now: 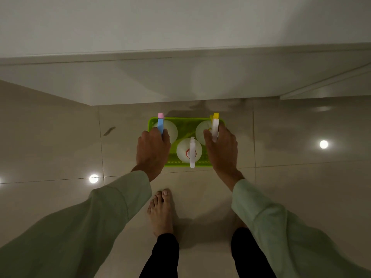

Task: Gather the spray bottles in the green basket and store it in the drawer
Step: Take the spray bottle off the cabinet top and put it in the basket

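Note:
A green basket [185, 125] sits low over the tiled floor in front of a white cabinet [180, 81]. Three white spray bottles stand in it. My left hand [153, 150] is closed around the neck of the left bottle [170, 130], and its blue and pink spray head pokes out between my fingers. My right hand [221, 149] is closed around the neck of the right bottle [201, 129], which has a white and yellow head. The third bottle [183, 150], with a white head and red collar, stands free at the basket's near side. Both hands cover the basket's ends.
The cabinet front shows closed panels with a seam running across [140, 57]. My bare feet [161, 213] stand on glossy tiles just behind the basket. Ceiling lights reflect on the floor at the left [93, 178] and right [323, 144].

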The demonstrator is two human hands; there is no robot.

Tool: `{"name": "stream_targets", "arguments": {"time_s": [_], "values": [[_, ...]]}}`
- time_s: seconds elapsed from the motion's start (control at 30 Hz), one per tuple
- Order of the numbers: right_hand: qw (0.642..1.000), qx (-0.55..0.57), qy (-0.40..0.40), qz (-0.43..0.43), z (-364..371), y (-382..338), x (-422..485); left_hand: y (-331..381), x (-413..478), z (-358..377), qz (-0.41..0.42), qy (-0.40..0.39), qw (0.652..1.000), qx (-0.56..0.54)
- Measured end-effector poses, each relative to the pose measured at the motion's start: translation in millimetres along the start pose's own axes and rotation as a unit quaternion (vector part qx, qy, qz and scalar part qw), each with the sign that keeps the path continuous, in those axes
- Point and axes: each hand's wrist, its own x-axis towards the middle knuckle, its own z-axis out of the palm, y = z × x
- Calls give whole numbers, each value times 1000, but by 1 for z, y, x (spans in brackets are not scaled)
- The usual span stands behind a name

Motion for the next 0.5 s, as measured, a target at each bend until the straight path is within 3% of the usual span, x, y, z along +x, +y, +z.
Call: {"name": "stream_targets", "arguments": {"time_s": [0.5], "values": [[997,-7,7,-75,0,5,2,-1,-1,4,21,7,1000,-5]]}}
